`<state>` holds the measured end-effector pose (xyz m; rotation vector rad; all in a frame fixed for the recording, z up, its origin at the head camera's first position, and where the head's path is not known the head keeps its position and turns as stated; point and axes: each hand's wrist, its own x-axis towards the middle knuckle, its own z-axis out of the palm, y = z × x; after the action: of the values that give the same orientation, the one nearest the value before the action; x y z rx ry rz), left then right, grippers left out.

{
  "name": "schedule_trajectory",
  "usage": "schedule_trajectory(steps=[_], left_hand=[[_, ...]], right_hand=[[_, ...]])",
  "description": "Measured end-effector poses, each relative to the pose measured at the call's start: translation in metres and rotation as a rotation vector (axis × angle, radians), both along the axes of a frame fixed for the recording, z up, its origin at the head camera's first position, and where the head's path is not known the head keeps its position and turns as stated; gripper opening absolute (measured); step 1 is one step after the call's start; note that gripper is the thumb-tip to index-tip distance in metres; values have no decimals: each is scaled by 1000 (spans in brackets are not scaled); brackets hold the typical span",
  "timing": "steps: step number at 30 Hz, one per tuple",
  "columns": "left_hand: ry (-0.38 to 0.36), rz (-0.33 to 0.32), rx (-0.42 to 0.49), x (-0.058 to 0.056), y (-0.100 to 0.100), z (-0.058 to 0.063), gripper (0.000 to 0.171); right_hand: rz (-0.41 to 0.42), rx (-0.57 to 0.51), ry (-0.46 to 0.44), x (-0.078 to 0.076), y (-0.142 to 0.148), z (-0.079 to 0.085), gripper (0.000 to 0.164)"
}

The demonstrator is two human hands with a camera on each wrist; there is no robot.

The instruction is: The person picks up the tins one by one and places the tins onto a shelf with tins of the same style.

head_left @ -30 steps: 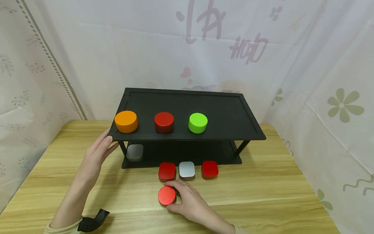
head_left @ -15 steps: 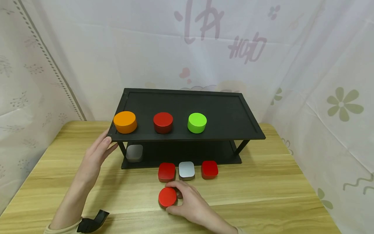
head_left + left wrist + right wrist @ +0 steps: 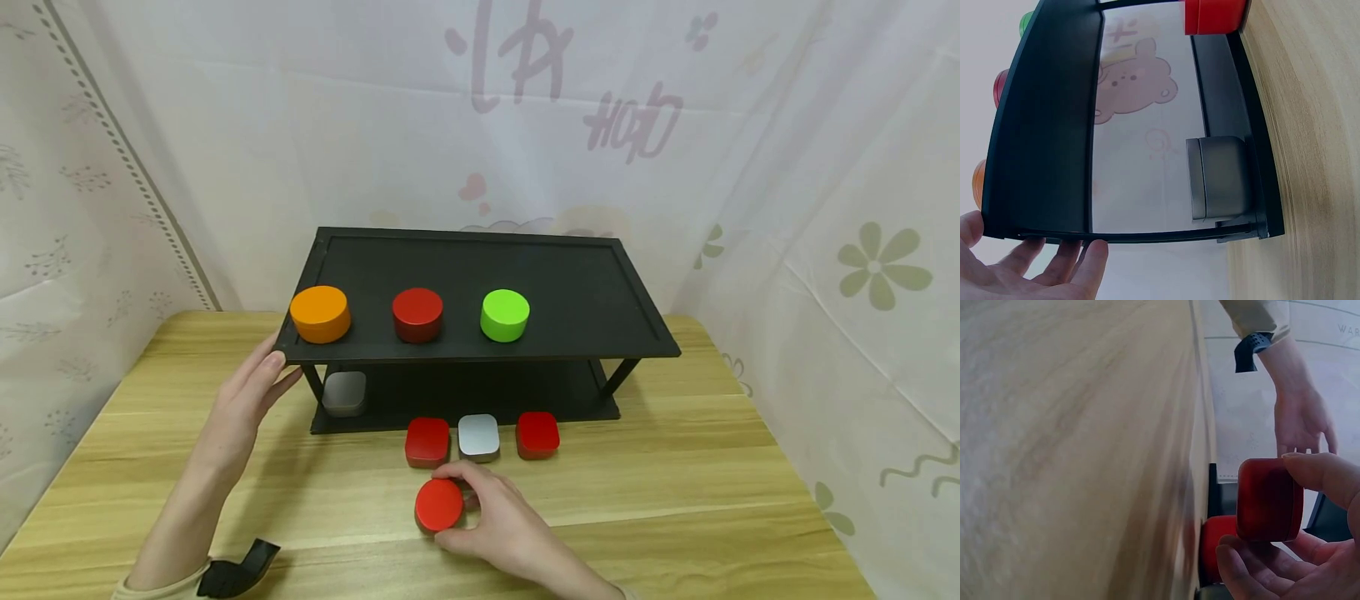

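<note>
My right hand [image 3: 502, 517] pinches a round red block [image 3: 438, 504] between thumb and fingers, in front of the shelf. In the right wrist view the thumb lies along one side of this block [image 3: 1267, 499], the fingers along the other. My left hand [image 3: 243, 400] touches the left front corner of a black two-tier shelf [image 3: 570, 292]; in the left wrist view its fairly straight fingers [image 3: 1088, 265] meet the end edge. A red square block [image 3: 427, 442], a white square one [image 3: 478, 437] and another red square one [image 3: 537, 435] stand in a row along the shelf's front.
On the top tier sit an orange round block [image 3: 321, 314], a dark red one [image 3: 417, 315] and a green one [image 3: 505, 315]. A grey square block [image 3: 345, 393] stands at the lower tier's left end. White patterned cloth [image 3: 450, 125] hangs behind the wooden table [image 3: 712, 500].
The right hand has shifted slightly to the right, carrying the round red block with it. The left hand keeps its place at the shelf corner.
</note>
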<state>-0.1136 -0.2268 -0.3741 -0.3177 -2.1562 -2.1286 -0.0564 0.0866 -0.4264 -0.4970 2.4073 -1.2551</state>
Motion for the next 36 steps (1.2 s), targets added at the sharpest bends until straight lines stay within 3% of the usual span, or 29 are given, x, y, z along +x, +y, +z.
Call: schedule_trajectory(steps=[18,28,36], left_hand=[[25,-11,-10,-2,-2,-1,44],[16,-3,-4,0,0,0,44],[4,6,-11,0,0,-1,44]], right_hand=[[-38,-122,46,-1,16,30,58],[-95,-122,69,-5,31,51,57],[-139,-160,203,-8,45,66,57]])
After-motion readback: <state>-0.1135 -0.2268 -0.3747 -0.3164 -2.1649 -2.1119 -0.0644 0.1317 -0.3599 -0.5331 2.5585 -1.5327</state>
